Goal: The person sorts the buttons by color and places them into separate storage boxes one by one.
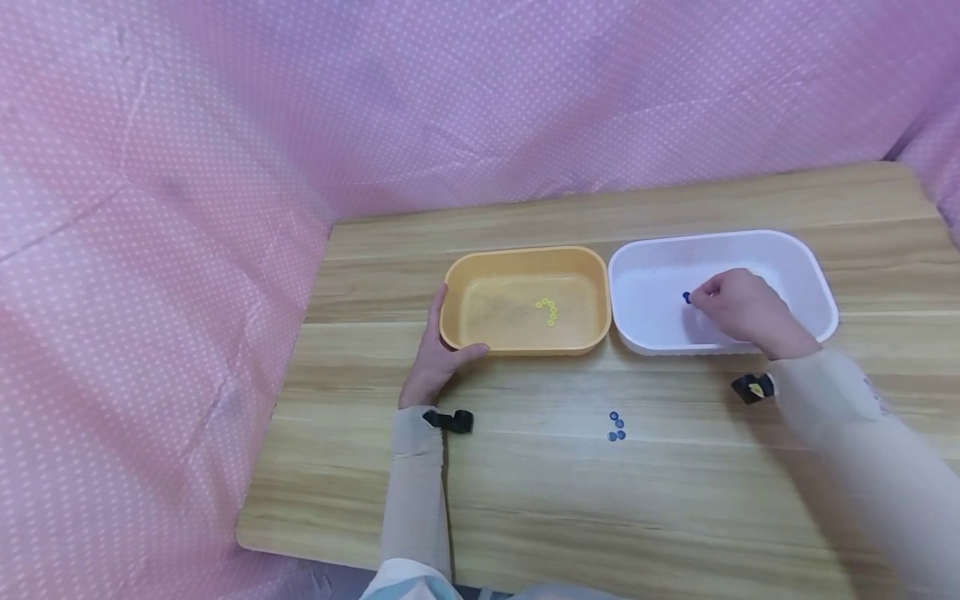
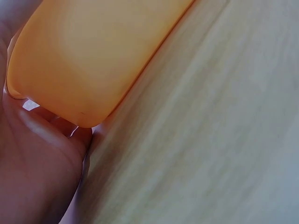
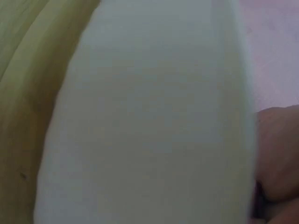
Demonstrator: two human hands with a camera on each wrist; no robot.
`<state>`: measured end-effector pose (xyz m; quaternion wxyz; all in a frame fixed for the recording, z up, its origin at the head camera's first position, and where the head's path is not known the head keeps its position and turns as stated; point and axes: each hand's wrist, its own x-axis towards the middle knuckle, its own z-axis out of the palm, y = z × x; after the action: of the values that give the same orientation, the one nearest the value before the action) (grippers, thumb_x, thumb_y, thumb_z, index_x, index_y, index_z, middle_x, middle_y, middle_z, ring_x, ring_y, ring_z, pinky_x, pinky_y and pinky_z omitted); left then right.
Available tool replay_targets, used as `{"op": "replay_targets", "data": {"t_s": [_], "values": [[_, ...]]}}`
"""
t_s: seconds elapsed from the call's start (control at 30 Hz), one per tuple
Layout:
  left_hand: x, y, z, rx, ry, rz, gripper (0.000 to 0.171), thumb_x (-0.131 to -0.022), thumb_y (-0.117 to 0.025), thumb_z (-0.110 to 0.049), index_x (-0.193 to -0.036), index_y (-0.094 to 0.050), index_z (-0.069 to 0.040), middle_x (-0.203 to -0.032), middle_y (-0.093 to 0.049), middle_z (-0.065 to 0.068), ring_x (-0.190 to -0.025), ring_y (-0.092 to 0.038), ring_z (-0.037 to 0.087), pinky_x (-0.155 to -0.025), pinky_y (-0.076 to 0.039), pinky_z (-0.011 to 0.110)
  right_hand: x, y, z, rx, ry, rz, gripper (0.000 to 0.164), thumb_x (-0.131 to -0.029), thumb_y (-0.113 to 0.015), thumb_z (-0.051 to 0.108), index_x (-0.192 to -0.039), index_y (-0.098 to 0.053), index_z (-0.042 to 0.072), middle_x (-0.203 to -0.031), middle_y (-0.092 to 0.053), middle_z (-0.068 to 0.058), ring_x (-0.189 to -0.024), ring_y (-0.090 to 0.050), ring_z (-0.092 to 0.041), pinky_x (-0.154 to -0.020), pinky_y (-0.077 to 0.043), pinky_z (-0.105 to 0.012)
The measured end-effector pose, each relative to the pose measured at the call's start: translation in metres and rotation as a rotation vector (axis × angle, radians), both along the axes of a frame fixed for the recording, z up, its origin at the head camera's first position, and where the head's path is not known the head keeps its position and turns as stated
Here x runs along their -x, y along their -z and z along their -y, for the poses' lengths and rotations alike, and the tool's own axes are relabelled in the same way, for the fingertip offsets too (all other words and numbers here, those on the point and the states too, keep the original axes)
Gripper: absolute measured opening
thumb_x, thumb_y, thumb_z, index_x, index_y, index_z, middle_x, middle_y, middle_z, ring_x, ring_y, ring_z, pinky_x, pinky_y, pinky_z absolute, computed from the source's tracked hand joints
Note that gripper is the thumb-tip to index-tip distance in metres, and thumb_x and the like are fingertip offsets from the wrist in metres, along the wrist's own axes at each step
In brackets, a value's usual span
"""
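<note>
My left hand [image 1: 435, 362] grips the left end of an orange plastic bin [image 1: 525, 348], thumb along the near side and fingers round the end. Several small yellow buttons [image 1: 552, 315] lie in a curved cluster on that bin's floor. Over the white bin [image 1: 645, 342], my right hand [image 1: 742, 308] pinches a small dark blue button [image 1: 686, 297] between thumb and fingertips. In the right wrist view the white bin's wall [image 3: 149, 116] fills the middle and hides most of the hand. Several blue buttons [image 1: 617, 427] lie on the table in front of the bins.
Both bins stand side by side on a wood-grain table [image 1: 540, 500], their ends nearly meeting. A pink dotted cloth [image 1: 480, 100] hangs behind the table and along its left side. Black wrist cameras [image 1: 453, 421] sit on both sleeves.
</note>
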<state>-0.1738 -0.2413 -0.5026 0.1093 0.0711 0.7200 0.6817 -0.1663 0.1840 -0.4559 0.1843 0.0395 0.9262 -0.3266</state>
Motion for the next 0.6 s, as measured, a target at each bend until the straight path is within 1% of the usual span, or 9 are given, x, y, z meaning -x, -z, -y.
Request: {"op": "replay_targets", "data": {"t_s": [0.1,0.17,0.27,0.4,0.47,0.6], "values": [[0.000,0.000,0.000,-0.001,0.003,-0.004,0.115,-0.068,-0.084,-0.006,-0.152,-0.008,-0.024,-0.154,-0.019,0.005,-0.132,-0.030,0.032,-0.108,-0.026,0.046,0.004,0.005,0.000,-0.044,-0.016,0.028,0.036,-0.091,-0.047,0.024,-0.102,-0.066,-0.005,-0.069,-0.047,-0.009,-0.065,-0.045,-0.024,-0.053,-0.035,-0.034],[0.000,0.000,0.000,0.002,0.000,-0.007,0.114,-0.068,-0.084,-0.006,-0.152,-0.008,-0.023,-0.154,-0.019,0.005,-0.133,-0.030,0.032,-0.108,-0.025,0.046,0.006,0.006,0.001,-0.058,-0.019,0.044,0.035,-0.091,-0.047,0.024,-0.098,-0.066,-0.004,-0.069,-0.047,-0.008,-0.065,-0.045,-0.024,-0.054,-0.035,-0.034],[0.000,0.000,0.000,0.010,-0.001,-0.010,0.114,-0.068,-0.085,-0.007,-0.152,-0.008,-0.024,-0.154,-0.019,0.005,-0.133,-0.029,0.032,-0.108,-0.025,0.046,0.008,0.007,0.002,-0.081,-0.027,0.059,0.031,-0.091,-0.045,0.023,-0.086,-0.065,0.000,-0.068,-0.045,-0.007,-0.066,-0.045,-0.024,-0.054,-0.034,-0.034],[0.000,0.000,0.000,0.011,0.003,-0.010,0.115,-0.068,-0.085,-0.009,-0.152,-0.008,-0.024,-0.154,-0.019,0.005,-0.133,-0.029,0.032,-0.108,-0.025,0.046,0.010,0.009,0.002,-0.099,-0.038,0.071,0.030,-0.089,-0.041,0.022,-0.070,-0.056,0.005,-0.064,-0.040,-0.005,-0.063,-0.043,-0.023,-0.052,-0.033,-0.033],[0.000,0.000,0.000,0.006,0.004,-0.009,0.115,-0.068,-0.085,-0.010,-0.152,-0.008,-0.024,-0.154,-0.019,0.005,-0.133,-0.029,0.032,-0.108,-0.025,0.046,0.010,0.010,0.003,-0.105,-0.042,0.074,0.030,-0.089,-0.041,0.022,-0.068,-0.055,0.006,-0.063,-0.040,-0.005,-0.062,-0.044,-0.023,-0.052,-0.033,-0.033],[0.001,0.000,0.000,0.006,0.006,-0.012,0.115,-0.068,-0.086,-0.011,-0.152,-0.008,-0.024,-0.154,-0.018,0.005,-0.133,-0.029,0.033,-0.108,-0.025,0.046,0.012,0.014,0.002,-0.110,-0.050,0.069,0.031,-0.090,-0.042,0.023,-0.073,-0.058,0.004,-0.065,-0.043,-0.006,-0.065,-0.045,-0.024,-0.053,-0.034,-0.033]]}}
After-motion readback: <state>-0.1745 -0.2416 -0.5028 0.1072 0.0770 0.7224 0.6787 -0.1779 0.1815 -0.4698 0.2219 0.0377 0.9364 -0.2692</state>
